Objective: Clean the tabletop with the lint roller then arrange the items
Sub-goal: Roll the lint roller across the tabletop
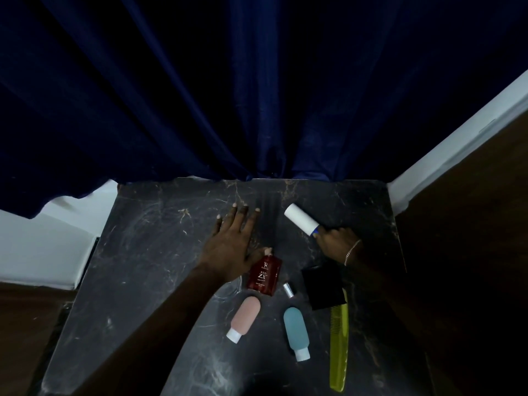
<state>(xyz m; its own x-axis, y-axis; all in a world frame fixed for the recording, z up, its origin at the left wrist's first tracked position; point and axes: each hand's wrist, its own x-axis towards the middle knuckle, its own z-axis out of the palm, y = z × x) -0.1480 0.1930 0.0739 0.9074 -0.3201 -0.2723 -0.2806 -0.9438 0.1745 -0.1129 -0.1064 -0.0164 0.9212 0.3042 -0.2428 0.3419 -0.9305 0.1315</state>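
Note:
My right hand (337,242) grips the blue handle of a lint roller (301,219), whose white roll lies on the far right part of the dark marble tabletop (148,252). Flat on the table's middle rests my left hand (233,241), fingers spread, its thumb touching the top of a red perfume bottle (264,277). Nearer me lie a pink squeeze bottle (245,315), a teal squeeze bottle (297,330), a small silver cap (288,290), a black square item (324,287) and a yellow-green comb (339,347). A clear glass dish (228,290) is partly hidden under my left wrist.
A dark blue curtain (228,95) hangs along the table's far edge. White wall sections (37,247) flank the table on the left, and a white trim (457,147) runs at the right with dark wood beside it.

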